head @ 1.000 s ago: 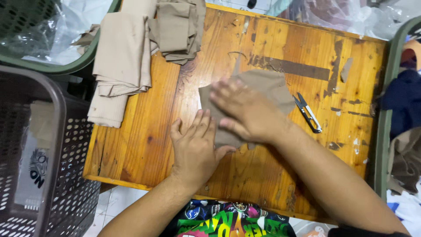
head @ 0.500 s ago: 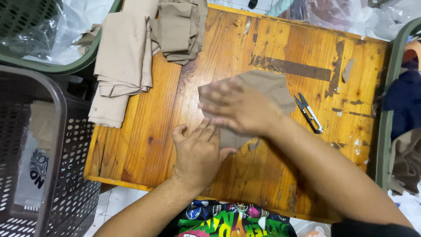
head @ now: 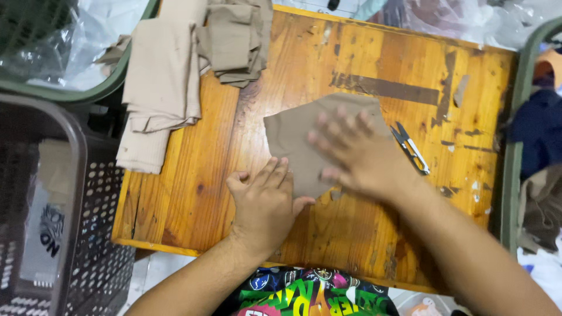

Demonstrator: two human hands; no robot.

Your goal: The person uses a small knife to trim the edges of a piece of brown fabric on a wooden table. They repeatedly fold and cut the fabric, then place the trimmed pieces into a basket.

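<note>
Matt brown cloth piece point(head: 298, 140) on worn, glossy wooden table point(head: 374, 64); snips point(head: 411, 147) look metal.

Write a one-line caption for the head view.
Both hands, left and right, press flat a khaki fabric piece on wooden table.

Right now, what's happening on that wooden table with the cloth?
A person presses a flat piece of brown cloth onto the worn orange wooden table with both bare hands. The left hand lies flat on its near edge; the right hand, blurred with motion, is spread over its middle. Small metal thread snips lie just right of the cloth, untouched. A pile of folded beige fabric sits at the table's far left corner.
</note>
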